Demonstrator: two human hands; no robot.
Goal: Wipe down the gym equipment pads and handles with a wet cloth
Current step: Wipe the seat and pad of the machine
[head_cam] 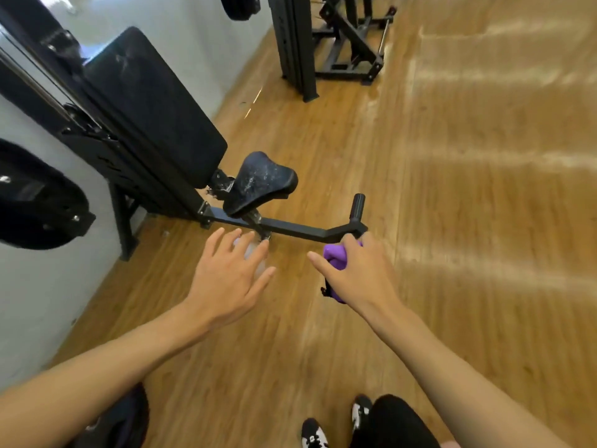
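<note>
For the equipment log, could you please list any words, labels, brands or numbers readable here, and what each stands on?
No text can be read.
Back pad, seat: white scuffs only, no print.
Plate at left: pale marks, too blurred to read.
Shoes: white patches, no legible brand.
Cloth in the right hand: plain purple.

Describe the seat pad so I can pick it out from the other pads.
Start at the black machine frame against the white wall, left side. Below its long rectangular back pad sits the seat pad, over the low bar. Unlike its neighbours, it is small, saddle-shaped and flecked white.
</note>
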